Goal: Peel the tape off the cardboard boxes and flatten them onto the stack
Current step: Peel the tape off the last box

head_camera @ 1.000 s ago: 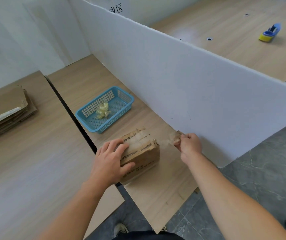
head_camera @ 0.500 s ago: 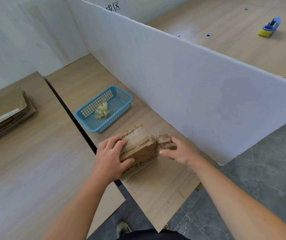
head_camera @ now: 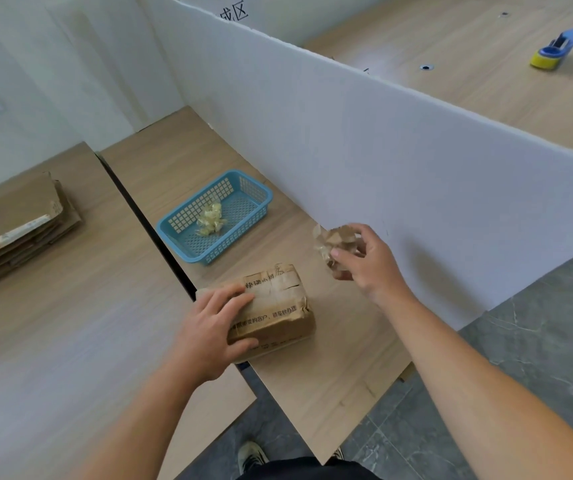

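Head view: the cardboard box [head_camera: 271, 306] sits on the table just in front of the blue basket [head_camera: 229, 245], on the person's side. It is closed and not yet flattened. The left hand [head_camera: 208, 327] grips its near-left corner, with the fingers spread over the top and the thumb on the front face. The right hand [head_camera: 368, 261] is raised to the right of the basket, close to the white partition [head_camera: 399, 150]. Its fingertips pinch a crumpled tape wad [head_camera: 331, 242].

The step in hand looks to be discarding that wad. It would go best if the wad is carried right over the basket's open top before the fingers release. Sticky tape may cling to the skin, so wiping it off against the rim should help. Keeping the left hand's hold would stop the box from sliding. I cannot tell whether any tape remains on the box's wrinkled top, so the seams are worth checking before collapsing it.

The basket holds a small clump of yellowish tape scraps [head_camera: 210, 218] near its middle and nothing else visible. Well to the left of the basket, on the neighbouring table, lies the stack of flattened boxes [head_camera: 18, 223].
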